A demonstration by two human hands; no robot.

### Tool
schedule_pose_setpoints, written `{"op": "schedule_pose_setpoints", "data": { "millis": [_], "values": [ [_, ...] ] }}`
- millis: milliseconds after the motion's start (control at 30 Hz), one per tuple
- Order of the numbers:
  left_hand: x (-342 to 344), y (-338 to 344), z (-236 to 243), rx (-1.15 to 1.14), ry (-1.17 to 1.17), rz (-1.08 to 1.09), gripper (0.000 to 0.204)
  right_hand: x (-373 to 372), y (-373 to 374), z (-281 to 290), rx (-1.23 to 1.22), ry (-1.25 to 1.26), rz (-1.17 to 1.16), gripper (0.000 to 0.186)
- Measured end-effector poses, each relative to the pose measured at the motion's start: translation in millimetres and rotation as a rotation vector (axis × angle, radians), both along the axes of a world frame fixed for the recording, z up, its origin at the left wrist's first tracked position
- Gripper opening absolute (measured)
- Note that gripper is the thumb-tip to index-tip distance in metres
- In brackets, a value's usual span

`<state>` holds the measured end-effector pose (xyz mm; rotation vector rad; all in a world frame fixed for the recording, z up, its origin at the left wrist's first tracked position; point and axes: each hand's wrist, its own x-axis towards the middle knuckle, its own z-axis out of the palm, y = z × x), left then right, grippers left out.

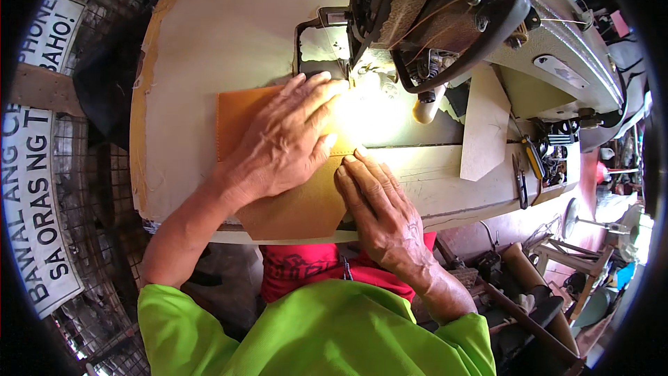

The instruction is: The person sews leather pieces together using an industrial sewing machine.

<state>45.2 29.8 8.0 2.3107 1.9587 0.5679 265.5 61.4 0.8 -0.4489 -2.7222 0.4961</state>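
Observation:
A tan leather piece [292, 216] lies on the worn table of a sewing machine [417, 21], with a stitched line along its folded upper part. Across its upper half rests my left hand [282, 139], palm down, fingers stretched toward the needle area. My right hand [383, 209] lies nearly flat at the leather's right edge, its fingertips on the border near the stitching. Both hands press from above rather than grasp. Bright glare from a small lamp [427, 107] washes out the leather's upper right corner and the spot below the needle.
A pale, pointed card-like piece [485, 129] leans right of the lamp. Beyond it lie a yellow-and-black hand tool [534, 158], a dark slim tool [520, 181] and small parts. Wire mesh with white signs [49, 202] stands at left. A fan [626, 233] and clutter fill the right background.

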Motion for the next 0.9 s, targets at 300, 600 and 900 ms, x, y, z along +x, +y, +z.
{"op": "schedule_pose_setpoints", "data": {
  "millis": [300, 600, 900],
  "values": [
    [-30, 78, 9, 0.179, -0.023, -0.383, 0.045, -1, -2, 3, -0.010, -0.011, -0.020, 0.048],
    [10, 14, -15, 0.179, -0.055, 0.080, 0.045, -2, 3, 5, -0.022, -0.021, 0.024, 0.054],
    [8, 19, -13, 0.185, -0.050, 0.022, 0.030, 100, 75, 73, 0.071, 0.288, -0.324, 0.045]
  ]
}}
